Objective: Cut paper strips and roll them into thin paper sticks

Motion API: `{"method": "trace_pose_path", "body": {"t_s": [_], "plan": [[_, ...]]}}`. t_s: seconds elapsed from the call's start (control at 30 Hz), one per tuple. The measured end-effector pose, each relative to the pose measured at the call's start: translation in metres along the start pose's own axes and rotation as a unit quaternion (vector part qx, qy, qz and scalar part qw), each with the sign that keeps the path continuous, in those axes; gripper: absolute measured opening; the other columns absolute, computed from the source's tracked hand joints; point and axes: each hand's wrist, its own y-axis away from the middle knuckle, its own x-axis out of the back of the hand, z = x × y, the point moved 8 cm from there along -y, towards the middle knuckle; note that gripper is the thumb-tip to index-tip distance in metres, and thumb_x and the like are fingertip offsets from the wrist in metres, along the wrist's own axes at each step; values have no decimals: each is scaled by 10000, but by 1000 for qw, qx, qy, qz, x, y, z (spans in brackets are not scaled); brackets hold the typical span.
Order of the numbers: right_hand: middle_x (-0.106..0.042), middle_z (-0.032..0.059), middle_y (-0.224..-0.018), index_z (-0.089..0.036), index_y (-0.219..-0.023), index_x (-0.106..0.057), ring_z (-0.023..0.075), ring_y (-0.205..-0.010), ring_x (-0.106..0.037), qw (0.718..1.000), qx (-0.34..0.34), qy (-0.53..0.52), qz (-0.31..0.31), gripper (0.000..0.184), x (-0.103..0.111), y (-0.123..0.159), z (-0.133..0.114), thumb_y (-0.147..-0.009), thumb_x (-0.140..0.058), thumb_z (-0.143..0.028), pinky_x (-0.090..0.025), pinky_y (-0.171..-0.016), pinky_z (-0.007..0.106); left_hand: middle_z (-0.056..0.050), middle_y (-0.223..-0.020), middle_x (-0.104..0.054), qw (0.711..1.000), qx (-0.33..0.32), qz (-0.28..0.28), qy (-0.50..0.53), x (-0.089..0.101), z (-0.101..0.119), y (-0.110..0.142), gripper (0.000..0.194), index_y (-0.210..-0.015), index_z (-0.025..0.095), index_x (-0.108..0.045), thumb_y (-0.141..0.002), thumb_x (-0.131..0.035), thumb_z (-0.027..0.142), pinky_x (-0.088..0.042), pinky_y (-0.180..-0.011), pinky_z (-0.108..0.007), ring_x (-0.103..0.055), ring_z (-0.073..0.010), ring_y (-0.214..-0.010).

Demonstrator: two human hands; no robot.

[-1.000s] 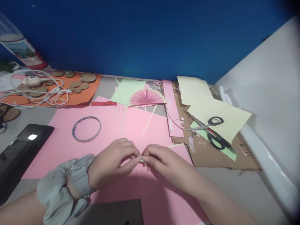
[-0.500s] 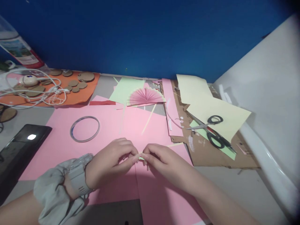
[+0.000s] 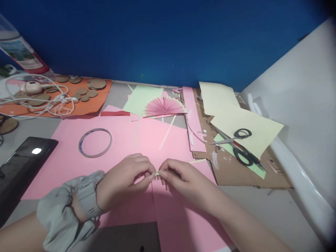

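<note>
A small light-green piece of paper [image 3: 157, 174] is pinched between both hands, mostly covered by the fingertips. My left hand [image 3: 132, 174] is closed on its left end, thumb against forefinger. On the other end, my right hand [image 3: 176, 175] is closed in the same way. Both hands hover over or rest on large pink paper sheets [image 3: 126, 136]; which of the two I cannot tell. Beyond them lies a pleated pink paper fan [image 3: 164, 106] with a pale edge. A ring-shaped roll of tape [image 3: 81, 143] lies flat to the left of the hands.
Black-handled scissors [image 3: 243, 157] rest on pale yellow paper [image 3: 223, 99] and cardboard [image 3: 225, 178] at the right. At the left lie a black phone [image 3: 26, 157], white cables [image 3: 60, 87] and orange paper [image 3: 97, 103] with cardboard discs. A bottle [image 3: 23, 52] stands behind. A blue panel [image 3: 168, 42] closes the back.
The fingertips have shifted slightly on the green paper, and less of it shows between them now. My right hand has risen a little. The view has moved slightly.
</note>
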Motion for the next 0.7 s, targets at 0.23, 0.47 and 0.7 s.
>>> {"method": "trace_pose_path", "body": {"t_s": [0.23,0.47,0.7], "plan": [[-556,-46,-709,-217,-818,-517,102,-624,-508,1000,-5,-17,-7,182,-3,1,2,-918,-411,-326,-343,-543,219,29,-728,-525,1000,11,8,-16,-1,-2,0,92,-753,193,-534,-825,-488,156,-337,-708,-270,-462,-126,-735],[-550,-49,-697,-220,-781,-506,111,-634,-491,997,5,73,40,193,1,-1,-2,-919,-406,-311,-311,-547,234,4,-854,-495,995,19,45,-82,5,-8,4,176,-850,211,-557,-790,-590,373,-335,-733,-306,-430,-170,-836],[-549,-38,-733,-212,-785,-509,117,-673,-487,998,5,30,48,198,3,-1,-3,-921,-410,-316,-329,-592,244,-12,-876,-505,993,15,33,-113,2,-14,3,238,-887,207,-569,-799,-578,428,-330,-745,-333,-432,-188,-841]]}}
